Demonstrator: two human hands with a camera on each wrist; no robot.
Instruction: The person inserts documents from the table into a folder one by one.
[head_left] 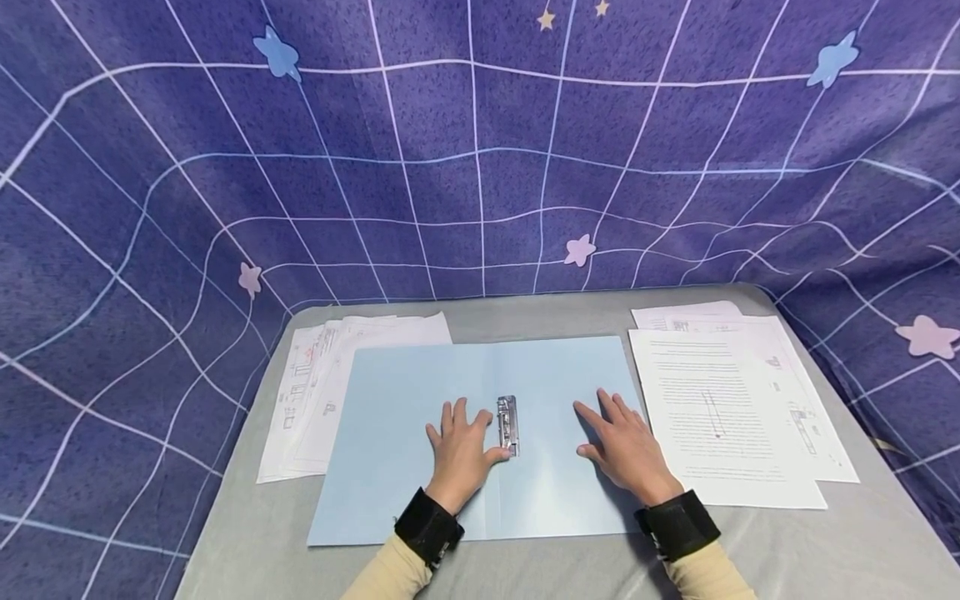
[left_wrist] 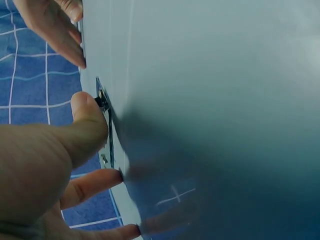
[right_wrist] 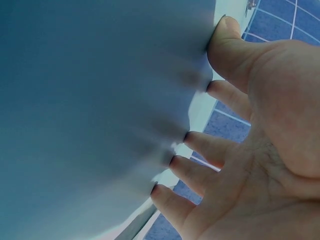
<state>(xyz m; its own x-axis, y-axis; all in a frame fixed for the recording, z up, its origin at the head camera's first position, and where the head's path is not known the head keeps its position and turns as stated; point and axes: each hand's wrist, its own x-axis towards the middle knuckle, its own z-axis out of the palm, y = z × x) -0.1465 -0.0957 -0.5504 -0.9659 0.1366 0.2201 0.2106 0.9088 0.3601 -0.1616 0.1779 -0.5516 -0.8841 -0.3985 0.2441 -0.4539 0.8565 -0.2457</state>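
A light blue file folder [head_left: 420, 375] lies spread flat on the table, its two covers side by side. Beside the centre crease is a metal binder clip mechanism [head_left: 508, 427]. My left hand [head_left: 459, 454] rests on the left cover with fingers spread, its thumb at the clip's near end. In the left wrist view that thumb [left_wrist: 89, 115] overlaps the clip, and the other fingertips touch the folder. My right hand [head_left: 628, 450] lies on the right cover, fingers spread. From the right wrist, its fingertips [right_wrist: 180, 142] press on the blue surface, holding nothing.
Loose printed papers [head_left: 307, 417] lie at the left, partly under the folder. Another stack of printed sheets [head_left: 720, 417] sits at the right, near the folder's edge. A grey cloth covers the table [head_left: 540, 312]; a purple gridded curtain [head_left: 480, 167] hangs around its back and sides.
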